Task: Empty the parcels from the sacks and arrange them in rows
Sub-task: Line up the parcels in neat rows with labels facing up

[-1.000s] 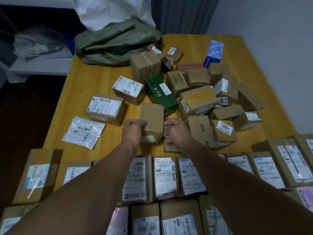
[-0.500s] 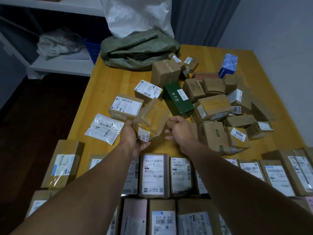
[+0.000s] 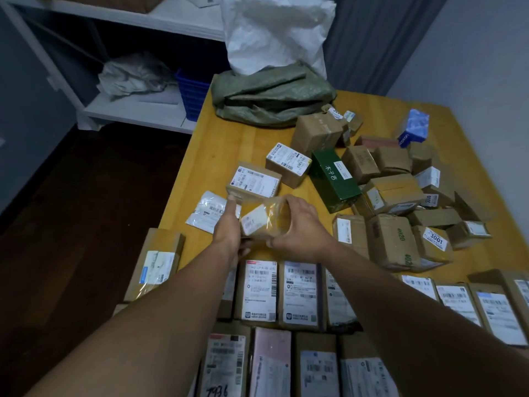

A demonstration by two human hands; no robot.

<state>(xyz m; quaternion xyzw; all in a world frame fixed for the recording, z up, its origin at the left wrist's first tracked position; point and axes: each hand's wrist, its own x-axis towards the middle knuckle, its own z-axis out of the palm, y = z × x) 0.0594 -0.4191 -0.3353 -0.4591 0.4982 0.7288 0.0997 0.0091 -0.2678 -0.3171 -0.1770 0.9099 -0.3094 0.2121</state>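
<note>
Room: grey walls, dark floor, grey curtain at the far side, white shelf unit at left holding a blue plastic crate. Surface: yellow wooden table.

Item in hand: small brown cardboard parcel with glossy clear tape and a white label, raised just above the table's near-centre, over the front rows. Left hand clasped on its left side, fingers laid up along the edge, thumb beneath. Right hand curled round its right side and clamped on it.

Just left: clear plastic mailer with barcode label, flat on the table. Just beyond: two labelled brown boxes, then a dark green rectangular carton. To the right: loose heap of brown cardboard boxes, a blue box at its far edge. Along the near edge: rows of labelled parcels, label side up, side by side. Far end of table: crumpled green woven sack, white woven sack standing behind it.
</note>
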